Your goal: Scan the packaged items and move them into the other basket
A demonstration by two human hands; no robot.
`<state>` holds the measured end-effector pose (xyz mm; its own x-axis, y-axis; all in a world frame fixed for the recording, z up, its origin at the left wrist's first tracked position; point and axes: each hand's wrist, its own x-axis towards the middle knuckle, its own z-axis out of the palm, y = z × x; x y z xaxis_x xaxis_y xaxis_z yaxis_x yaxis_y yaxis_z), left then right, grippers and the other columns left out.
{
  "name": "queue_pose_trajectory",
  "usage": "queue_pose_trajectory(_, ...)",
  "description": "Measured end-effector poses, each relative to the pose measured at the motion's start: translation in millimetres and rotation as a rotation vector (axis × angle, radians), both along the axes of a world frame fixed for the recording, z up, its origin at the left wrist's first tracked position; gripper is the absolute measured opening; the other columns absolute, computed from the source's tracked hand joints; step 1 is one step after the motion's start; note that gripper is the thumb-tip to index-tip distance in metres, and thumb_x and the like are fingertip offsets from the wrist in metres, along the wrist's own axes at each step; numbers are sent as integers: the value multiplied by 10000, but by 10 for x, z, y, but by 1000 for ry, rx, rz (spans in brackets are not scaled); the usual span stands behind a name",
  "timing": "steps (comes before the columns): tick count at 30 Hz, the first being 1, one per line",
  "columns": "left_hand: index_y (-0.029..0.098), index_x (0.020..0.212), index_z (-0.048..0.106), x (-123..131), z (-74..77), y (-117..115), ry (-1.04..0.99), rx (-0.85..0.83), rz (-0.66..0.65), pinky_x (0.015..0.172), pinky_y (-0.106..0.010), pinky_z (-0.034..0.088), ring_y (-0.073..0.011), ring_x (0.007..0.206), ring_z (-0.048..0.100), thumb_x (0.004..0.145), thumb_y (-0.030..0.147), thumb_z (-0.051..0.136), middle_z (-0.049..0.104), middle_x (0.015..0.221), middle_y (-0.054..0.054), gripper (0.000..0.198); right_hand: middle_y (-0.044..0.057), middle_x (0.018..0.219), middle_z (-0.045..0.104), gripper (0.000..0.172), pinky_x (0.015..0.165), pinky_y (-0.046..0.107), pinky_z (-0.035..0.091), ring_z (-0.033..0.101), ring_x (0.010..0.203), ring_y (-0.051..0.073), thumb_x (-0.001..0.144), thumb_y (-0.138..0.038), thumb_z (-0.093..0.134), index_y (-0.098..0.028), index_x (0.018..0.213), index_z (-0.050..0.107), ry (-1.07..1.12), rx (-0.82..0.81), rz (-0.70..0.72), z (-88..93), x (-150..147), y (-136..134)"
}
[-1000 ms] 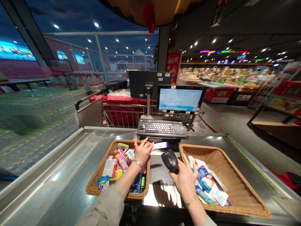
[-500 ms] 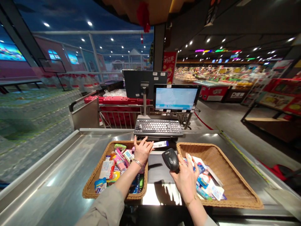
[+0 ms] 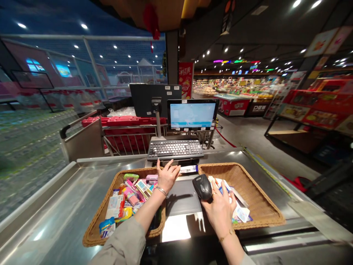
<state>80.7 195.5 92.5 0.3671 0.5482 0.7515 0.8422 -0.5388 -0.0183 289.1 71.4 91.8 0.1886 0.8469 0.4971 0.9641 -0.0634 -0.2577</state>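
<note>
My left hand (image 3: 166,178) is closed on one end of a slim white box (image 3: 189,169) with a barcode and a blue-purple tip, held just in front of the keyboard. My right hand (image 3: 219,204) grips a black barcode scanner (image 3: 202,186), its head tilted up and left toward the box. Under my left forearm is a wicker basket (image 3: 87,230) of small packaged goods, including a pink pack (image 3: 130,196) and a blue-and-white pack (image 3: 107,226). Another wicker basket (image 3: 264,206) lies beyond my right hand, with several flat packages (image 3: 242,214) in its left part.
A black keyboard (image 3: 175,149) stands at the counter's back edge before a lit screen (image 3: 192,116) and a second dark monitor (image 3: 143,99). The metal counter (image 3: 59,209) extends left. A trolley with red crates (image 3: 128,121) stands behind it.
My view has turned to the right, so the baskets, keyboard and screens sit further left in the picture. Both hands keep their holds on the box and the scanner.
</note>
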Motion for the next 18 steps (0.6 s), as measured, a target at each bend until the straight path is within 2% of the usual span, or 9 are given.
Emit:
queue_pose_trajectory(10, 333, 1094, 662, 326, 26, 25, -8, 8, -101, 1130, -656, -105, -254, 1192, 598, 914, 377, 565, 764, 970, 8, 209, 104, 1317, 603, 407, 1080, 538, 146, 294, 1388, 319, 842, -393, 511, -190, 1170, 641, 6, 33, -123, -51, 326, -114)
queue_pose_trajectory(18, 340, 1075, 674, 599, 76, 18, 10, 16, -175, 1129, -661, -81, -263, 1191, 599, 919, 361, 556, 766, 980, -6, 197, 85, 1293, 624, 421, 1084, 542, 154, 312, 1382, 309, 836, -407, 483, -194, 1160, 646, 21, 32, -222, -22, 560, -228)
